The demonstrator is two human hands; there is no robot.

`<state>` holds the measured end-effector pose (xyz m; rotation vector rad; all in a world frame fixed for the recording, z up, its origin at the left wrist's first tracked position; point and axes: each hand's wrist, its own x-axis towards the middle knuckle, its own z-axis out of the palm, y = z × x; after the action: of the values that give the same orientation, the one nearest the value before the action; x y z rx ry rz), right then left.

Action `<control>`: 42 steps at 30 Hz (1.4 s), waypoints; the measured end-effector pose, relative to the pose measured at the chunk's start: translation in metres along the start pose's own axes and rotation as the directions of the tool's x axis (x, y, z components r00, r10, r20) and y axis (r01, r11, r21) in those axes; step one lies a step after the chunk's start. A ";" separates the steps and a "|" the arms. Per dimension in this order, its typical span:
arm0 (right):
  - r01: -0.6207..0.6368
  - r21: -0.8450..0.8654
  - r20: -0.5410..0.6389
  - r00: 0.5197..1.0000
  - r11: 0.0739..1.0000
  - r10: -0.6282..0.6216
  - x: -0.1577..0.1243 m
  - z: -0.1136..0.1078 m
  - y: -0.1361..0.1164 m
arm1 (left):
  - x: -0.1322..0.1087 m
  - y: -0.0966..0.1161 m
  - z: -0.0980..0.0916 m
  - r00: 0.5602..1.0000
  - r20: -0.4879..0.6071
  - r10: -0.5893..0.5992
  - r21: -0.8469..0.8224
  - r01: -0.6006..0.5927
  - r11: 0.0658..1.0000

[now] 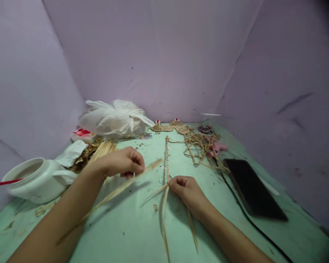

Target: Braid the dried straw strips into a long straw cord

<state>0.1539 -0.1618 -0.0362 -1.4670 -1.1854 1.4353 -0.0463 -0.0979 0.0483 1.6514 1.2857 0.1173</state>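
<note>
My left hand (127, 162) is closed on a long pale strip of dried plant fibre (117, 190), held in the air left of the braid. Between the thumb and fingers of my right hand (185, 190) is the lower end of a thin braid (167, 157), which runs straight away from me along the table. Several loose strands (163, 219) fan out below that pinch toward me. A pile of straw-coloured strips (102, 151) lies behind my left wrist, partly hidden by it.
A white mug (41, 182) with a red stick stands at left. Behind are a white plastic bag (115, 118) and small woven slippers (181, 127). Tangled braided cord (199, 146) lies right of the braid, near a dark phone or tablet (254, 190) and a black cable (242, 210).
</note>
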 end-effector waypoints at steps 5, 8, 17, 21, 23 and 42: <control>0.019 0.029 0.000 1.000 0.999 -0.019 0.001 0.000 0.002 | 0.020 -0.006 0.045 0.973 0.222 -0.058 0.183 0.017 0.983; 0.032 0.033 0.010 0.999 0.999 -0.032 0.003 -0.001 0.004 | 0.029 -0.011 0.053 0.979 0.201 0.046 0.131 -0.074 0.989; 0.051 0.058 0.027 0.998 0.997 -0.052 0.005 -0.001 0.006 | 0.030 0.004 0.068 0.999 0.044 0.025 -0.138 -0.019 0.990; 0.050 0.056 0.023 0.998 0.997 -0.051 0.005 -0.001 0.006 | 0.028 0.006 0.068 0.993 -0.091 0.074 -0.068 -0.080 0.994; 0.042 0.050 0.019 0.999 0.998 -0.043 0.004 0.000 0.005 | 0.023 0.007 0.061 0.988 -0.122 0.094 -0.107 -0.107 0.988; 0.051 0.040 -0.003 0.999 0.998 -0.051 0.004 -0.001 0.006 | 0.029 -0.001 0.072 0.995 -0.045 0.085 0.030 -0.083 0.996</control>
<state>0.1553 -0.1593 -0.0428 -1.4008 -1.1778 1.4151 0.0077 -0.1210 -0.0015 1.7361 1.2578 0.1906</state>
